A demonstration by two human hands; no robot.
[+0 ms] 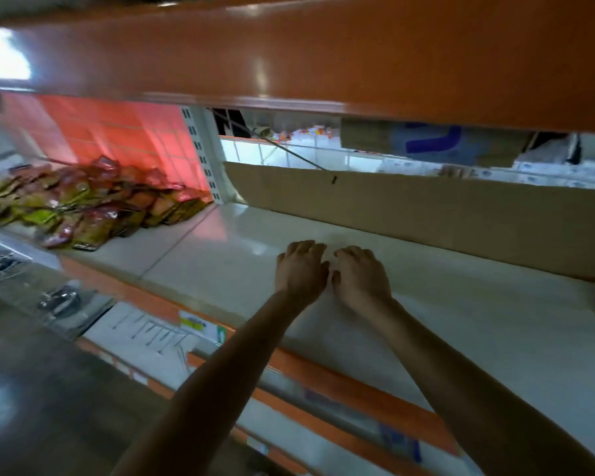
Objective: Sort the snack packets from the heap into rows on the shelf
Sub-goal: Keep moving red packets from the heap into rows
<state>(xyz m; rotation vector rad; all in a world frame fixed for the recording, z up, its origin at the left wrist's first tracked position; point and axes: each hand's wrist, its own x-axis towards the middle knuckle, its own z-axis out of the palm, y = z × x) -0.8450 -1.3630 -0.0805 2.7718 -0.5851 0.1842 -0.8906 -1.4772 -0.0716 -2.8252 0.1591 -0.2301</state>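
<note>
Two empty hands, left hand [301, 269] and right hand [359, 274], rest palm-down on the shelf [461, 321], fingers loosely bent; the heap [79, 204] lies at the shelf's left end

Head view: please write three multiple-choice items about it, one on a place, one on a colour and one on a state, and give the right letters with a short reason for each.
1. Where is the heap relative to the left hand and the right hand?
A) to their right
B) to their left
C) between them

2. What colour is the top board above the shelf?
A) blue
B) green
C) orange

3. What do the two hands hold?
A) nothing
B) one packet each
C) a bottle

Answers:
1 B: the heap lies at the far left of the shelf, and both hands are nearer the middle.
2 C: the top board is glossy orange.
3 A: both hands rest side by side on the bare shelf, with no packet in them.
</note>
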